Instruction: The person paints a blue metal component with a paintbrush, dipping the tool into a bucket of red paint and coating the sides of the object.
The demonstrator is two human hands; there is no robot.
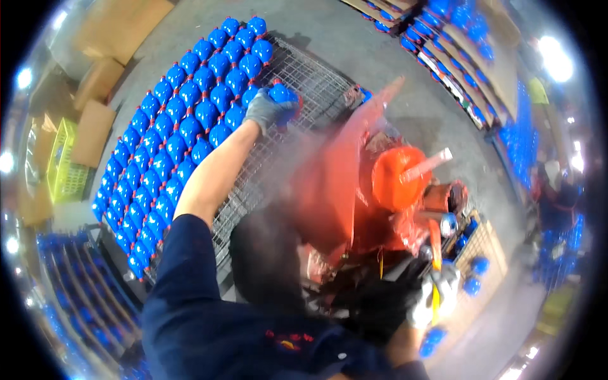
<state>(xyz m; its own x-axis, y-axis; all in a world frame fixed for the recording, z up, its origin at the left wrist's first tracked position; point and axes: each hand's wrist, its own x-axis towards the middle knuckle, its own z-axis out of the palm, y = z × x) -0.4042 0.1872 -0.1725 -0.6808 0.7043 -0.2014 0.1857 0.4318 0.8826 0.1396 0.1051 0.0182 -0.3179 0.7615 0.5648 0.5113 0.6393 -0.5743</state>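
Observation:
My left hand, in a grey glove, reaches over the wire mesh rack. Its fingers close round a glossy blue rounded piece with red ends, at the edge of rows of similar blue pieces. At the lower right, my right hand, in a pale glove, grips a long thin tool with a yellow handle and an orange upper part. What the tool's far end is, I cannot make out. Between my hands stands a red-coated machine with an orange round part on it.
A cardboard sheet with blue pieces lies right of the machine. Stacked layers of blue pieces stand at the lower left and upper right. A yellow-green crate and cardboard boxes are at the left.

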